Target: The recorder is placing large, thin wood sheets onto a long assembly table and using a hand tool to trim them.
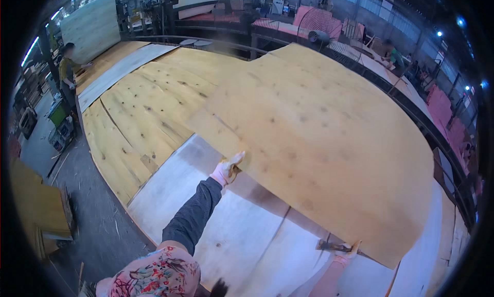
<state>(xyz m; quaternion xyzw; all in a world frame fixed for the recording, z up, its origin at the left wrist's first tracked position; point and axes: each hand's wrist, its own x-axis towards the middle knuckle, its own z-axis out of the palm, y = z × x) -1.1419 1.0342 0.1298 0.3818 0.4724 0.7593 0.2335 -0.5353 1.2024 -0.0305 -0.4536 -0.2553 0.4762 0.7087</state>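
Observation:
A large tan wood veneer sheet (319, 153) is raised at a slant over the layered sheets, its surface blurred by motion. My left hand (226, 170), in a pale glove with a pink cuff, is closed on the sheet's near edge. Farther right along that edge, my right hand (348, 253) grips it too, with the fingers partly hidden. A dark, flat-ended tool (330, 245) sticks out leftward from my right hand; its kind is unclear. Pale whitish veneer (247, 222) lies under both hands.
Knotty yellow veneer sheets (149, 112) lie to the left, beside a pale strip (123, 68). A person (67, 73) stands at the far left end. A dark rail (406, 99) curves along the far side. Stacked boards (41, 199) stand at the lower left.

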